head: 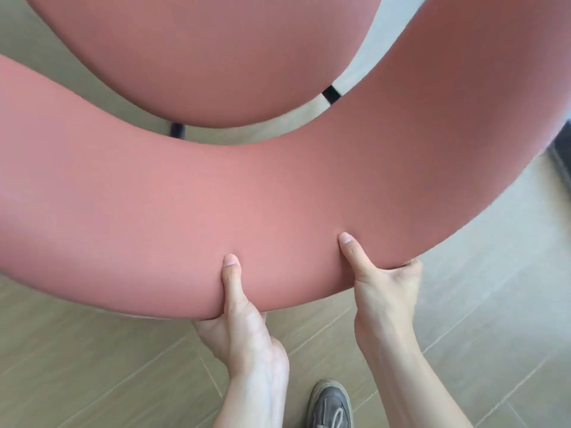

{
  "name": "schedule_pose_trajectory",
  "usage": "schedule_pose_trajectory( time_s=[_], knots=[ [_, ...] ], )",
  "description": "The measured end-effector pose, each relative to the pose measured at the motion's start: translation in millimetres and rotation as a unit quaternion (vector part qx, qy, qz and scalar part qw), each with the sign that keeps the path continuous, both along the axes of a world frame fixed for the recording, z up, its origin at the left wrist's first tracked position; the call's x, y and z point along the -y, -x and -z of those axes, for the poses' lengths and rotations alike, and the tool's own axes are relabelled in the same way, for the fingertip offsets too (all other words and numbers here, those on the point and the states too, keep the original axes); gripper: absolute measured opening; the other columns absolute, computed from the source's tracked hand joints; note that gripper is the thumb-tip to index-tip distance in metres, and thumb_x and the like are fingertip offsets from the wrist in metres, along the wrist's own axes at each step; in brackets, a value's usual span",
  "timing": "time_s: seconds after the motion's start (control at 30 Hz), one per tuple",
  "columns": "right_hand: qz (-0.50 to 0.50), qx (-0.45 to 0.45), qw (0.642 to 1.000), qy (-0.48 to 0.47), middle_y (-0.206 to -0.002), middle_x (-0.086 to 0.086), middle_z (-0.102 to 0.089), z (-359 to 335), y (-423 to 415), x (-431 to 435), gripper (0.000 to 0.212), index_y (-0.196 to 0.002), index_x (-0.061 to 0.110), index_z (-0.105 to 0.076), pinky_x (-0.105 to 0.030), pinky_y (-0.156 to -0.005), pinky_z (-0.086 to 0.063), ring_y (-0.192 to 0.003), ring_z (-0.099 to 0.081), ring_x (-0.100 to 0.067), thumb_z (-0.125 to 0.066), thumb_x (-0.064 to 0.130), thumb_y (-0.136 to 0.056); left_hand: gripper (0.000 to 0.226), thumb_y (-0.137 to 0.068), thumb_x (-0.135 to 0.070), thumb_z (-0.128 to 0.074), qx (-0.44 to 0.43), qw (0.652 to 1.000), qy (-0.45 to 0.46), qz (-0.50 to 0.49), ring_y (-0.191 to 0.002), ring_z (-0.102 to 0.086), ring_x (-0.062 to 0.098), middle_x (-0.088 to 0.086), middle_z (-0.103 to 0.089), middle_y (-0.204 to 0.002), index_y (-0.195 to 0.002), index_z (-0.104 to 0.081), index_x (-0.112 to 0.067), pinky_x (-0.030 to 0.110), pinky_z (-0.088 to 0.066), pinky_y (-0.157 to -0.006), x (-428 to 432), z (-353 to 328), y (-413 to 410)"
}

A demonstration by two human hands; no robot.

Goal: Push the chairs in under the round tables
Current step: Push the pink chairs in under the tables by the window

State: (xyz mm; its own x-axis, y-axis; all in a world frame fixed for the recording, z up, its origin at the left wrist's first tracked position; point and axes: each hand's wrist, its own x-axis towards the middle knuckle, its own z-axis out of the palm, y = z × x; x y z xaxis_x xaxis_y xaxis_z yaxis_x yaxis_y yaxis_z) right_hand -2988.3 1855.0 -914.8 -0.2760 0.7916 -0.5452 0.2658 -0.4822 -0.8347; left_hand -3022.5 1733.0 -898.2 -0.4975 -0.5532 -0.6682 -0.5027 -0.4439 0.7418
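Both hands come up from the bottom of the frame, bare forearms angled inward toward the chair (pixel 185 211). The left hand (pixel 239 316), lower centre, grips the near edge of the curved backrest (pixel 432 134). Its thumb (pixel 231 273) lies straight up over the padded top, and its fingers are curled out of sight beneath the edge. The right hand (pixel 384 291), just right of centre and a little higher, holds the same edge in the same way. Its thumb (pixel 349 251) presses a shallow dent into the upholstery, and its fingers are wrapped under, with only the knuckles showing at the rim. The two hands sit near each other but apart.

One chair is in view, covered in dusty pink, and it fills most of the frame. Its backrest sweeps as a broad band from the left edge, through the centre, up to the upper right. Its rounded seat (pixel 200 57) takes up the upper left and centre. Two short black frame pieces show in the gap between seat and backrest, one (pixel 331 94) right of centre and one (pixel 177 130) left of centre.

One grey laced shoe (pixel 330 406) stands at the bottom edge between the forearms, on a floor (pixel 92 366) of pale wood-look planks
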Motion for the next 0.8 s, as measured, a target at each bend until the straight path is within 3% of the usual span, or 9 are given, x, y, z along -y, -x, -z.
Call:
schedule_pose_trajectory(
  time_s=[0.07,0.17,0.23,0.3,0.4,0.5,0.6,0.7,0.8],
  knots=[
    [-0.027,-0.011,1.0,-0.007,-0.125,0.008,-0.073,-53,43,-12,0.07,-0.126,0.027,-0.057,-0.029,-0.097,-0.054,-0.112,-0.073,-0.007,-0.102,0.025,-0.071,0.059,-0.08,-0.04,-0.094,-0.013,1.0,0.023,0.0,-0.113,-0.077,0.007,-0.02,-0.079,-0.122,-0.133,-0.069,-0.031,0.047,-0.058,-0.107,-10,-53,44],
    [-0.046,-0.02,0.998,-0.026,-0.114,0.015,-0.066,-119,117,-28,0.063,-0.104,0.04,-0.048,-0.021,-0.085,-0.047,-0.103,-0.066,0.002,-0.101,0.03,-0.071,0.056,-0.081,-0.033,-0.094,-0.042,0.998,0.036,-0.013,-0.111,-0.078,0.009,-0.019,-0.08,-0.12,-0.131,-0.068,-0.033,0.048,-0.06,-0.105,-27,-124,112],
    [-0.05,-0.024,0.998,-0.04,-0.107,0.017,-0.061,-157,167,-40,0.062,-0.099,0.036,-0.043,-0.02,-0.079,-0.044,-0.093,-0.062,0.006,-0.099,0.032,-0.073,0.056,-0.082,-0.029,-0.094,-0.061,0.997,0.038,-0.023,-0.104,-0.078,0.006,-0.018,-0.079,-0.118,-0.131,-0.067,-0.032,0.045,-0.062,-0.103,-39,-161,159],
    [-0.051,-0.016,0.997,-0.053,-0.101,0.016,-0.058,-188,210,-56,0.061,-0.105,0.026,-0.043,-0.026,-0.085,-0.046,-0.088,-0.063,0.0,-0.097,0.03,-0.076,0.054,-0.083,-0.024,-0.092,-0.074,0.996,0.035,-0.027,-0.101,-0.078,0.006,-0.014,-0.079,-0.118,-0.131,-0.068,-0.026,0.041,-0.063,-0.101,-53,-189,197],
    [-0.037,0.027,0.997,-0.068,-0.096,0.016,-0.056,-214,247,-77,0.065,-0.112,0.02,-0.041,-0.035,-0.091,-0.045,-0.093,-0.064,-0.023,-0.095,0.028,-0.078,0.055,-0.083,-0.024,-0.091,-0.046,0.998,0.028,-0.042,-0.1,-0.076,0.013,-0.007,-0.078,-0.119,-0.132,-0.067,-0.022,0.04,-0.061,-0.099,-78,-209,229],
    [-0.047,0.087,0.992,-0.084,-0.096,0.012,-0.058,-222,252,-90,0.068,-0.114,0.021,-0.042,-0.04,-0.094,-0.046,-0.1,-0.062,-0.025,-0.097,0.032,-0.075,0.057,-0.079,-0.026,-0.094,0.006,0.998,0.013,-0.056,-0.103,-0.076,0.017,-0.007,-0.079,-0.117,-0.13,-0.069,-0.023,0.045,-0.06,-0.101,-88,-212,233],
    [-0.063,0.13,0.988,-0.048,-0.113,-0.002,-0.068,-227,246,-95,0.069,-0.122,0.016,-0.052,-0.042,-0.1,-0.05,-0.109,-0.066,-0.026,-0.099,0.027,-0.073,0.051,-0.08,-0.018,-0.095,0.043,0.999,-0.012,-0.031,-0.11,-0.076,0.027,-0.001,-0.079,-0.12,-0.125,-0.072,-0.021,0.053,-0.06,-0.103,-81,-217,231],
    [-0.053,0.143,0.986,-0.061,-0.107,0.0,-0.068,-240,255,-104,0.068,-0.118,0.019,-0.054,-0.041,-0.097,-0.049,-0.109,-0.068,-0.027,-0.101,0.023,-0.07,0.044,-0.08,-0.01,-0.094,0.066,0.997,-0.001,-0.042,-0.109,-0.076,0.033,0.01,-0.079,-0.124,-0.117,-0.073,-0.017,0.057,-0.059,-0.103,-86,-230,241],
    [-0.08,0.128,0.987,-0.055,-0.101,0.009,-0.067,-250,268,-119,0.054,-0.105,0.025,-0.053,-0.039,-0.092,-0.048,-0.095,-0.069,-0.022,-0.097,0.021,-0.076,0.043,-0.082,-0.019,-0.094,0.073,0.997,0.001,-0.03,-0.108,-0.077,0.027,0.001,-0.081,-0.117,-0.12,-0.075,-0.016,0.053,-0.06,-0.103,-102,-243,245]
  ],
)
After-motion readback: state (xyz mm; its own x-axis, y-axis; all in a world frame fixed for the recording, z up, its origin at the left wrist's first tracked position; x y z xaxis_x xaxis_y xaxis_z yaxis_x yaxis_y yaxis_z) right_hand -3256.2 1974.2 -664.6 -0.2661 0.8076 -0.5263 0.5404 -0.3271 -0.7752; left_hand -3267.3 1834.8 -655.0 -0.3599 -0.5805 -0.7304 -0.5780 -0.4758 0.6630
